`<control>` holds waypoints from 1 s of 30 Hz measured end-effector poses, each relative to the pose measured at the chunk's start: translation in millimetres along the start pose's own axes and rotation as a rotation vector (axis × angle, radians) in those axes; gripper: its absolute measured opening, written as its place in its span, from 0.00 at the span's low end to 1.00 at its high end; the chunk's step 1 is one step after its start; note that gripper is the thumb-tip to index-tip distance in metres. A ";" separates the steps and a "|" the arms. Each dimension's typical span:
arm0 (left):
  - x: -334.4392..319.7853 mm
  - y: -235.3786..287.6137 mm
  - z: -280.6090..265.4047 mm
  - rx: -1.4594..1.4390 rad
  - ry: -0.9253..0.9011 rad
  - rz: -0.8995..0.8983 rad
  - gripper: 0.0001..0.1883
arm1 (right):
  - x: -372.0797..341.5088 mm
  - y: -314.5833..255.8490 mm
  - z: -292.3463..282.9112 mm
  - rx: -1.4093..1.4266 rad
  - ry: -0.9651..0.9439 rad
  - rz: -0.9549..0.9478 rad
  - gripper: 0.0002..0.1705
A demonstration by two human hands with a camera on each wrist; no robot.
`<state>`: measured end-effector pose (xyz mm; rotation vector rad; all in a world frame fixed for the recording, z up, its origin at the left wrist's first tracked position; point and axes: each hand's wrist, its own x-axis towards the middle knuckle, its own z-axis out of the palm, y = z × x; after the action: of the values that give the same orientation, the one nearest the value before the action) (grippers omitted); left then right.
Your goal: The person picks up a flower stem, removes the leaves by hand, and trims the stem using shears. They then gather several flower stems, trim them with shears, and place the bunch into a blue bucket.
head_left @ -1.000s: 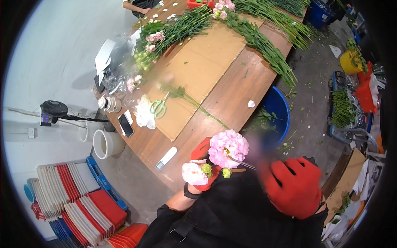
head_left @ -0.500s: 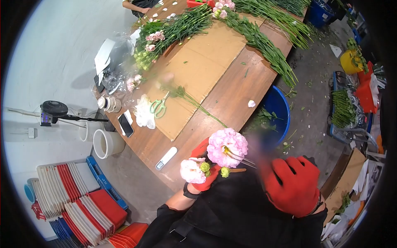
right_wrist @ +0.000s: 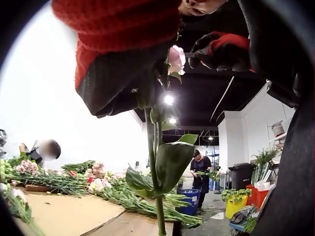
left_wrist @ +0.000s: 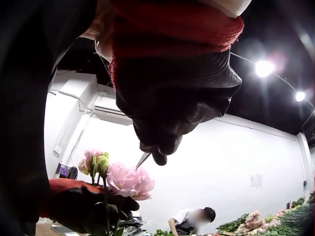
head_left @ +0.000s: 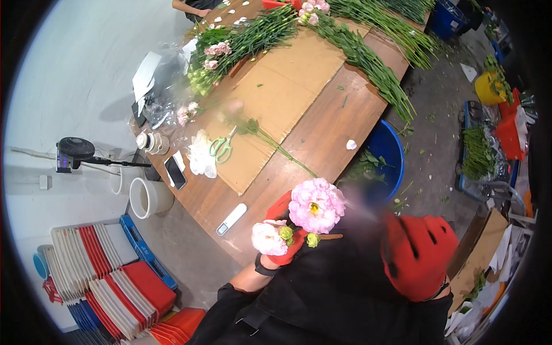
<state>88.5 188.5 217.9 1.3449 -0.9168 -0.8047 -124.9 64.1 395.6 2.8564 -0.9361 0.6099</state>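
A gloved left hand (head_left: 295, 248) holds a lisianthus stem (right_wrist: 160, 216) near the body, below its blooms. The large pink bloom (head_left: 316, 206) faces up with its yellow centre showing; a paler bloom (head_left: 269, 239) and green buds (head_left: 313, 240) sit beside it. To the right of the bloom, apart from it in the head view, is the gloved right hand (head_left: 418, 256), fingers curled. A pointed metal tip of tweezers (left_wrist: 143, 161) sticks out from its fingers in the left wrist view, overlapping the bloom's top edge there. The rest of the tweezers is hidden by the hand.
Cardboard (head_left: 287, 86) covers part of the table, with green scissors (head_left: 221, 148), one cut stem (head_left: 276, 146) and bundles of flowers (head_left: 368, 69) on or around it. A phone (head_left: 175, 173) and white device (head_left: 232, 219) lie nearer. A blue bucket (head_left: 392, 155) stands beside the table.
The tweezers' prongs, earlier at the bloom's centre, have drawn away from it. The right hand has shifted to the right and turned. The left hand keeps its grip with little movement.
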 end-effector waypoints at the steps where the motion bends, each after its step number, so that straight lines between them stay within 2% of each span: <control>1: 1.7 2.4 1.1 0.012 -0.008 0.011 0.29 | 0.2 1.3 -1.8 -0.054 -0.003 0.021 0.20; 4: -1.6 -5.5 -1.4 0.019 -0.054 0.008 0.34 | 0.3 4.3 -2.3 0.084 -0.134 0.043 0.20; 7: -3.5 -10.9 -4.8 0.085 -0.071 -0.014 0.36 | -6.4 -5.0 -26.8 0.067 -0.146 0.110 0.30; 10: -2.9 -10.1 -7.0 0.143 -0.084 -0.009 0.36 | -7.0 -10.6 -38.8 0.041 -0.190 0.088 0.29; 13: 6.8 1.2 -2.6 0.119 -0.128 0.022 0.36 | -2.2 -7.7 -14.1 0.088 -0.026 -0.040 0.19; 16: 5.1 -1.0 -2.5 0.131 -0.140 0.037 0.37 | -0.4 -10.0 -4.2 0.104 -0.028 -0.061 0.17; 19: 0.1 -7.1 -5.1 0.153 -0.115 0.053 0.37 | 0.9 -9.5 -2.8 0.115 -0.114 -0.055 0.16; 22: 1.5 -1.6 1.5 0.142 -0.049 0.070 0.32 | 1.2 -9.8 1.5 0.118 -0.132 -0.049 0.16; 23: 2.3 0.6 3.3 0.136 -0.022 0.077 0.29 | 1.6 -10.1 2.5 0.123 -0.120 -0.044 0.15; 30: 4.7 3.8 3.3 0.096 -0.067 0.081 0.30 | -0.3 -7.3 10.8 0.141 -0.069 -0.001 0.14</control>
<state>87.4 183.1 222.1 1.3612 -1.0671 -0.7558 -117.1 68.2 385.9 3.0200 -0.9370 0.6038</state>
